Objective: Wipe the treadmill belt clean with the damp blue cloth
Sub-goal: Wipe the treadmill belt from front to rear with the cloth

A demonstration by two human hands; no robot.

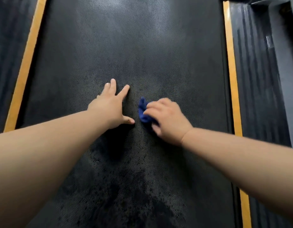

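Right hand (167, 119) clutching blue cloth (143, 111); left hand (109, 106) splayed flat on belt (142, 46). Advise firm overlapping strokes toward 12 o'clock.

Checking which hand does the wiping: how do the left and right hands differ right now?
The left hand lies flat with fingers spread, holding nothing; the right hand curls around the blue cloth. The left hand touches the belt directly; the right hand presses the cloth onto it. Both are bare, mid-belt.
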